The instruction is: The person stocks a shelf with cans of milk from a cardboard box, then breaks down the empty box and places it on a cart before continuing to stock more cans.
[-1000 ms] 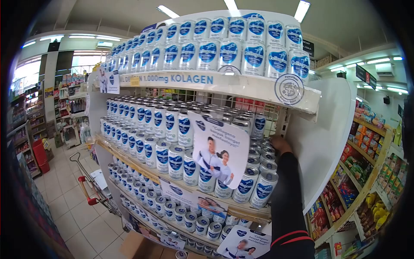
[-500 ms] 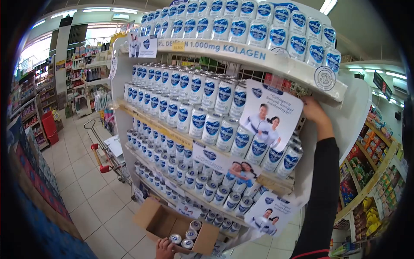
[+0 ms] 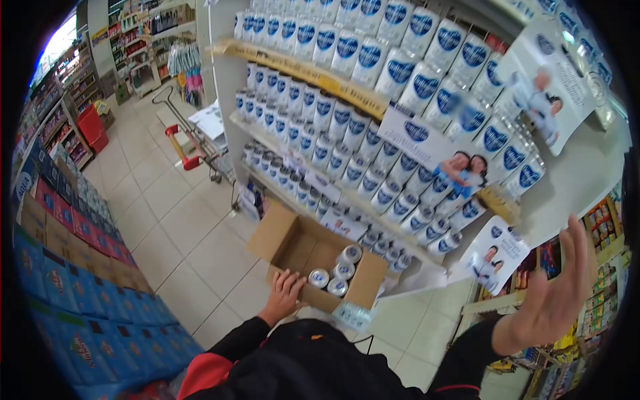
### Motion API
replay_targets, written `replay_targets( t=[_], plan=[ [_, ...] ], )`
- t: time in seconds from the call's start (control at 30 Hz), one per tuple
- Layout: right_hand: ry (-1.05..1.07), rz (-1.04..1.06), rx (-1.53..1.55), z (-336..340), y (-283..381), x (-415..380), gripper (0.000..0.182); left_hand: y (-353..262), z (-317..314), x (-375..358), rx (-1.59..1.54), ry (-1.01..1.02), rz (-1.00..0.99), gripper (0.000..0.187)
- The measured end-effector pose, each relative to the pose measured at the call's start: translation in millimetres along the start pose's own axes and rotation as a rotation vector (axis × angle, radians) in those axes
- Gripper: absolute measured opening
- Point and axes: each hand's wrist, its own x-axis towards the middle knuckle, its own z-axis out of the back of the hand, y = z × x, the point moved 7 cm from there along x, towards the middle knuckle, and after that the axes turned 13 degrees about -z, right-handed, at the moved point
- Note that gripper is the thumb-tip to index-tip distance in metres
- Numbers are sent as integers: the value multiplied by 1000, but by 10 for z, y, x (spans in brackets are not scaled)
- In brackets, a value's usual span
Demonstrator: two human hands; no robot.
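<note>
My left hand grips the near left rim of an open cardboard box, fingers curled over the edge. Several white drink cans stand in the box's right end, tops up. On the right, my right hand is raised with nothing in it, fingers stretched out, slightly blurred. It is nearest to a hanging promotional card with two people pictured. Behind the box, a display rack holds rows of white cans with blue labels on its shelves.
Beyond the box, to the left, a trolley with a red handle stands on the tiled floor. Stacked blue packs line the lower left. Snack shelves are at the right, and a printed sign hangs on the rack.
My right hand has come down and away from the rack's upper shelf, now open in the air. The view has tilted down toward the box. My left hand stays at the box rim.
</note>
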Motion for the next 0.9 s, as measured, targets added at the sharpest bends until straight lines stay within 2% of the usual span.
replay_targets(
  t=[0.07, 0.1, 0.13, 0.17, 0.2, 0.27, 0.33, 0.4, 0.43, 0.5, 0.63, 0.7, 0.9],
  plan=[
    [-301, 22, 532, 27, 7, -375, 24, 85, -7, -35, 16, 37, 13, 80],
    [-295, 18, 567, -126, 4, -527, 27, 103, 0, -45, 10, 51, 20, 80],
    [-193, -140, 628, -373, 22, -655, 16, 100, 0, -44, 5, 62, 17, 81],
    [50, -199, 615, -702, 35, -760, 14, 100, -1, -35, 0, 72, 16, 83],
    [303, -372, 553, -1133, 12, -912, 19, 96, 23, -25, -15, 76, 28, 82],
    [743, -544, 596, -1935, 7, -1413, 26, 111, 47, -13, -32, 110, 39, 81],
    [975, -463, 604, -2507, 97, -2100, 27, 120, 100, 27, -50, 127, 42, 74],
    [1279, -310, 533, -2765, 341, -2623, 29, 156, 104, 34, -64, 127, 49, 73],
    [1293, -327, 537, -2872, 376, -2835, 29, 166, 120, 28, -66, 111, 52, 71],
    [1599, -187, 525, -3075, 515, -3301, 35, 177, 126, 41, -82, 137, 62, 68],
    [1692, -219, 685, -3200, 500, -3426, 39, 196, 101, 31, -86, 123, 62, 67],
    [1730, -259, 574, -3211, 465, -3447, 41, 181, 86, 16, -93, 114, 69, 66],
    [1726, -277, 537, -3292, 428, -3433, 39, 183, 93, 41, -71, 99, 71, 65]
  ],
)
